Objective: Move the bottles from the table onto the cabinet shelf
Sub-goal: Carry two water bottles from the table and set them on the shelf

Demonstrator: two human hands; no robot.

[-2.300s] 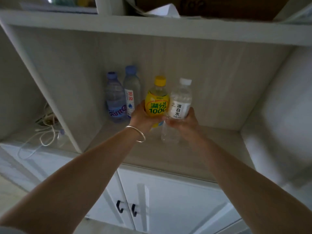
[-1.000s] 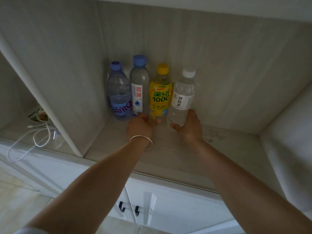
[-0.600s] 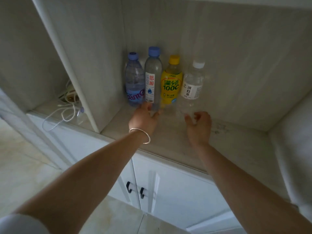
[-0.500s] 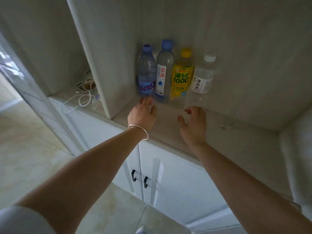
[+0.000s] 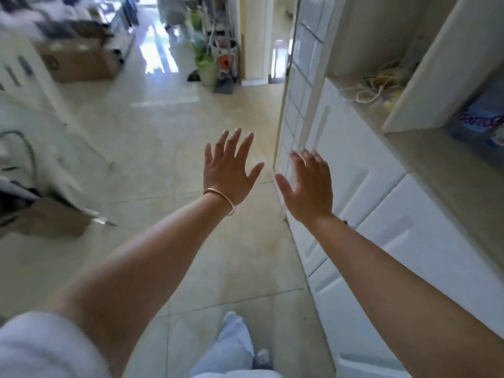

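My left hand [image 5: 228, 167], with a bracelet on its wrist, is held out over the tiled floor, fingers spread and empty. My right hand [image 5: 308, 184] is beside it in front of the white cabinet [image 5: 381, 214], fingers straight and empty too. At the far right edge, a blurred clear bottle with a blue label [image 5: 480, 124] stands on the cabinet shelf [image 5: 436, 159]. The other bottles are out of view.
White cables [image 5: 373, 88] lie in the shelf bay to the left of a divider panel [image 5: 436, 66]. A cardboard box [image 5: 76, 61] and potted plants [image 5: 207, 64] stand across the tiled floor [image 5: 163, 137]. A brown box [image 5: 49, 219] lies at left.
Both hands let go of the yellow and clear bottles, which stayed on the shelf, and drew back. The view swung left, away from the shelf, toward the room.
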